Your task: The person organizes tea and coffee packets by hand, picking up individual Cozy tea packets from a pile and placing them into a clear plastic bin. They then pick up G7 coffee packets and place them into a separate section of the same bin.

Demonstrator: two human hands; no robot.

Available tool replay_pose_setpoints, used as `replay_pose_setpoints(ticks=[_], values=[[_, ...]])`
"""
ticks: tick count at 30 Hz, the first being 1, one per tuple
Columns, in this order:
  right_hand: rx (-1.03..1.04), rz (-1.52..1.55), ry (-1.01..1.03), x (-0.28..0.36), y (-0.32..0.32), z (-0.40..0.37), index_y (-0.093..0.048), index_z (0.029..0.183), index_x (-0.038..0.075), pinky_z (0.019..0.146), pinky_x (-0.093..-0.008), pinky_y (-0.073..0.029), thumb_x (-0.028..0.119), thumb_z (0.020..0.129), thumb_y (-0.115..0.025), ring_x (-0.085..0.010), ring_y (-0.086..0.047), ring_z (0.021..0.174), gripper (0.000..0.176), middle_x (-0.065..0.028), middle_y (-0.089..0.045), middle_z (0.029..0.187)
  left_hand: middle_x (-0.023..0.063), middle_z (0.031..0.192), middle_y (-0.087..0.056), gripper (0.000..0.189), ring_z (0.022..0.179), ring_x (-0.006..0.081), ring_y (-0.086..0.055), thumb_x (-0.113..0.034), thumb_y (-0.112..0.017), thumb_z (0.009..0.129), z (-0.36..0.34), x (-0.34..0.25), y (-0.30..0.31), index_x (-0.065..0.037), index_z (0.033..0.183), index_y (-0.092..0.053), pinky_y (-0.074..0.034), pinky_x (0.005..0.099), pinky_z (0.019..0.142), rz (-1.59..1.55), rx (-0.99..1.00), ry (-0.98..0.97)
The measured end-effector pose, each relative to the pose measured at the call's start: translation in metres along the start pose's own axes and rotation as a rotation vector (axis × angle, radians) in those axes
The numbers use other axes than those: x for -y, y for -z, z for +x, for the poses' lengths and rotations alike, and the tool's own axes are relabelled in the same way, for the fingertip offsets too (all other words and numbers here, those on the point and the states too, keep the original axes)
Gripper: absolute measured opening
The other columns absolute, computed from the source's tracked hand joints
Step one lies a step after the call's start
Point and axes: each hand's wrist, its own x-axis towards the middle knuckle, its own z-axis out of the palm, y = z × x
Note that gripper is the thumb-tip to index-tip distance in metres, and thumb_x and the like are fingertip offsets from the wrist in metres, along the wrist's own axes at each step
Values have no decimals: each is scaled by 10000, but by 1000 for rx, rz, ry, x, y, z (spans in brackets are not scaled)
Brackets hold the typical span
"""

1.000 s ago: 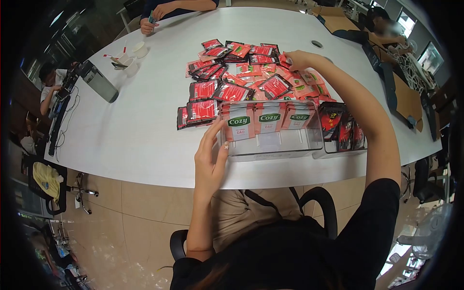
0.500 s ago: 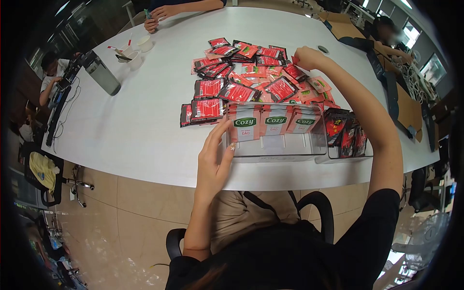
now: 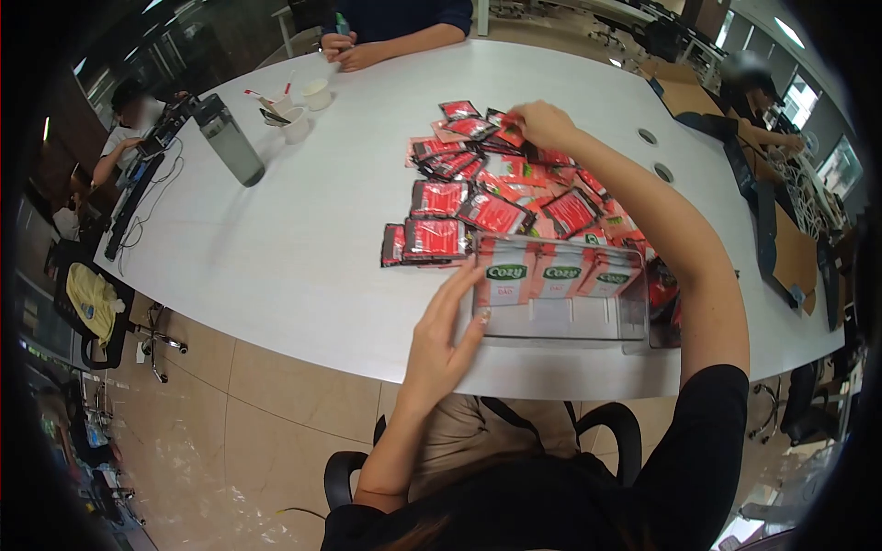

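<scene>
My right hand (image 3: 548,127) reaches over the far side of a pile of red and pink sachets (image 3: 496,213). Its fingers are pinched on a red sachet (image 3: 507,129) with dark edges. My left hand (image 3: 443,335) is at the left end of a clear plastic box (image 3: 588,331), fingers along the side wall and thumb at the front corner, holding it. Inside that box, pink-and-white Cozy sachets (image 3: 504,273) stand upright in three rows along the back. Right of it, a second box with red-and-black sachets (image 3: 661,285) is partly covered by my right forearm.
A grey bottle (image 3: 228,142) and white cups (image 3: 294,126) stand on the table's left. Across the table are another person's hands (image 3: 354,53). Opened cardboard (image 3: 795,248) and cables lie along the right edge, and another person sits beyond.
My right hand has moved left across the far side of the pile and now pinches a sachet there. My left hand stays at the box. The view has shifted slightly.
</scene>
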Motion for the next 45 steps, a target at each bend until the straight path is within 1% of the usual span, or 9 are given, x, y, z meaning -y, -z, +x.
replay_pose_setpoints(ticks=[4, 8, 15, 20, 25, 32, 36, 44, 45], values=[[181, -16, 68, 4, -25, 16, -623, 1111, 88, 852, -481, -496, 267, 855, -571, -398, -624, 965, 316, -244, -647, 1009, 207, 1394, -448, 461, 1291, 362, -435, -129, -578, 882, 2, -2, 2, -25, 1318, -471, -347, 392, 1056, 12, 11, -24], [133, -69, 119, -13, -39, 33, -616, 1097, 66, 827, -472, -501, 202, 800, -608, -399, -627, 939, 327, -235, -650, 972, 192, 1408, -437, 477, 1290, 354, -438, -132, -582, 879, 1, -1, 3, -37, 1332, -465, -352, 395, 1054, 24, 17, -27], [130, -173, 281, -14, 6, 2, -655, 1032, 94, 791, -442, -503, 99, 797, -595, -352, -638, 873, 243, -184, -663, 916, 174, 1422, -427, 492, 1285, 351, -442, -151, -587, 881, 0, 1, 4, -55, 1346, -456, -361, 397, 1048, 54, 20, -57], [283, -293, 327, 15, 33, -42, -658, 1021, 103, 716, -458, -509, 122, 769, -603, -328, -650, 834, 258, -183, -660, 834, 200, 1406, -435, 476, 1293, 354, -435, -143, -550, 883, 1, 1, 4, -40, 1339, -458, -344, 391, 1057, 47, 16, -60], [291, -298, 417, 11, 11, -52, -668, 977, 52, 722, -424, -534, 354, 684, -670, -329, -662, 777, 420, -166, -677, 814, 206, 1398, -444, 467, 1299, 356, -432, -138, -535, 884, 0, -1, 5, -41, 1336, -462, -337, 389, 1061, 49, 12, -52], [239, -475, 505, 21, -4, -40, -673, 789, 54, 652, -421, -536, 205, 659, -659, -317, -666, 759, 200, -149, -666, 773, 196, 1401, -442, 456, 1306, 349, -425, -164, -549, 902, -1, -1, 5, -44, 1333, -464, -339, 386, 1064, 41, 9, -70], [145, -417, 486, 8, -14, -35, -668, 805, 61, 668, -431, -527, 140, 703, -643, -320, -661, 765, 132, -161, -662, 783, 193, 1399, -443, 443, 1307, 338, -425, -171, -551, 916, -2, 2, 5, -46, 1332, -467, -347, 385, 1062, 28, -2, -88], [245, -37, 326, 25, 45, -48, -605, 841, 1, 610, -435, -462, 125, 724, -641, -369, -598, 667, 174, -165, -629, 713, 161, 1401, -445, 458, 1298, 322, -424, -179, -547, 921, -7, 2, 4, -86, 1360, -459, -356, 395, 1055, 34, -31, -94], [193, 39, 382, 29, 53, -54, -591, 854, -23, 572, -390, -441, 84, 752, -610, -295, -574, 582, 149, -159, -579, 622, 157, 1404, -442, 456, 1299, 321, -422, -177, -547, 920, -8, 2, 4, -90, 1360, -461, -355, 396, 1056, 31, -35, -92]])
